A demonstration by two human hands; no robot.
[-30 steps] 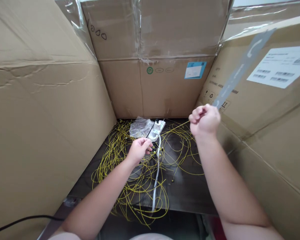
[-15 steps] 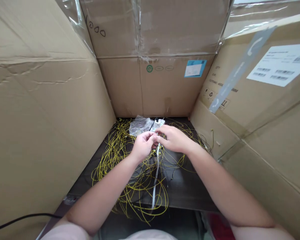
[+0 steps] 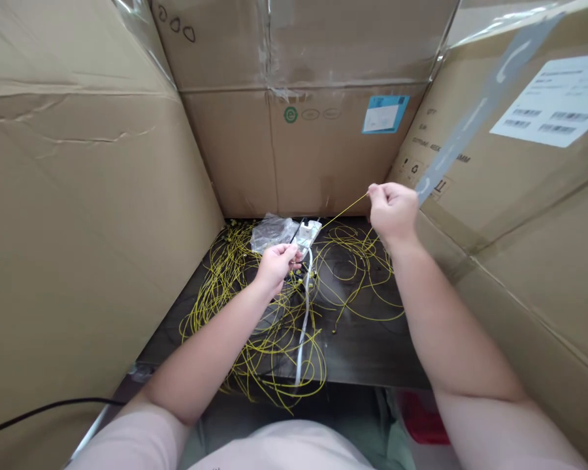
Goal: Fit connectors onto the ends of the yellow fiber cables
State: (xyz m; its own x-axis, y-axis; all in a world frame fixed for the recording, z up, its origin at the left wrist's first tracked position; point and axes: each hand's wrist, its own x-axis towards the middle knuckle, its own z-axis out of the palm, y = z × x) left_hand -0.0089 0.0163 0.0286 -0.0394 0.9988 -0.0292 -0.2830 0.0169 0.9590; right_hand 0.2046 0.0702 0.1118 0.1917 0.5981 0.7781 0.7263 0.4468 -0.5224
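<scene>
Yellow wire (image 3: 343, 209) runs taut through the air in the head view, from the left hand (image 3: 276, 261) low over the table up to the right hand (image 3: 393, 209). The right hand's fingertips pinch its upper end; the left hand's fingers close around the lower end. Beneath them a tangle of yellow wires (image 3: 225, 307) spreads over the dark table (image 3: 362, 359), around a white power strip (image 3: 308, 232) and beside a clear plastic bag (image 3: 272, 231). Cardboard boxes (image 3: 78, 215) wall in three sides.
</scene>
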